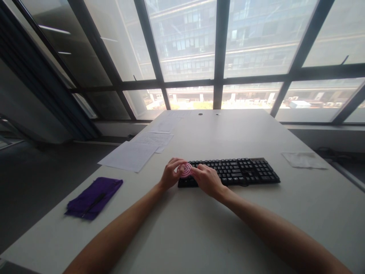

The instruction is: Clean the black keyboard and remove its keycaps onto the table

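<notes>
Pink ridged disc, pinched between left hand and right hand, over the keyboard's left end, midway between the desk's side edges. Best held level, both grips even.

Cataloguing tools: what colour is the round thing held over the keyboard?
The round thing is pink, ringed with ridges; head view.

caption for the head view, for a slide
The left hand and right hand hold a pink round ridged disc at the left end of a black keyboard on a white table.
</notes>
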Demonstrator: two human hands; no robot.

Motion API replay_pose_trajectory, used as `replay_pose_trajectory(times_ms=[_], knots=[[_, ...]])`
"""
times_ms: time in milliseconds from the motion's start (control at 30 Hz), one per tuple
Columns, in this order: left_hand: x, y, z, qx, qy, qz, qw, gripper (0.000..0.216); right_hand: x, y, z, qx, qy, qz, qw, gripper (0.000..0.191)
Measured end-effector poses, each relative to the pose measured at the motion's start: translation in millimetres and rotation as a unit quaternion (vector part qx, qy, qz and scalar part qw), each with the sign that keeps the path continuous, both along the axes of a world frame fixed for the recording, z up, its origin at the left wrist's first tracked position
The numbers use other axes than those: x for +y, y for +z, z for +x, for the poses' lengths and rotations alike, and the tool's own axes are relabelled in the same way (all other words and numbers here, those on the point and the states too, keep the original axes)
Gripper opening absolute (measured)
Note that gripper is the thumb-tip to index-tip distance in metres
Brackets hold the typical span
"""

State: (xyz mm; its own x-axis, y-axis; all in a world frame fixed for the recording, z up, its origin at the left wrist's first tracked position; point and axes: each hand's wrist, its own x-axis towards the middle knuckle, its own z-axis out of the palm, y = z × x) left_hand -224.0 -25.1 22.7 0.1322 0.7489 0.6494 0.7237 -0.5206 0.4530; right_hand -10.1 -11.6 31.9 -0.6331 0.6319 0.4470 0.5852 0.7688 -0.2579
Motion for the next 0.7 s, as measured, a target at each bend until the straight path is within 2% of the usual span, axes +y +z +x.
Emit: replay_pose_trajectory(times_ms=[333, 600, 700], knots=[[0, -1.3, 2, -0.042, -0.02, -0.018, 0.999, 0.019, 2, -7.9, 28, 0.028, 0.017, -0.011, 0.999, 0.024], [3, -1.2, -4, -0.078, 0.021, -0.035, 0.996, 0.023, -5, -9.4, 21, 0.044, 0.072, -0.017, 0.996, 0.026], [4, -0.9, -4, -0.086, 0.046, -0.042, 0.994, 0.025, -5, -9.4, 22, 0.042, 0.046, -0.017, 0.998, 0.027]])
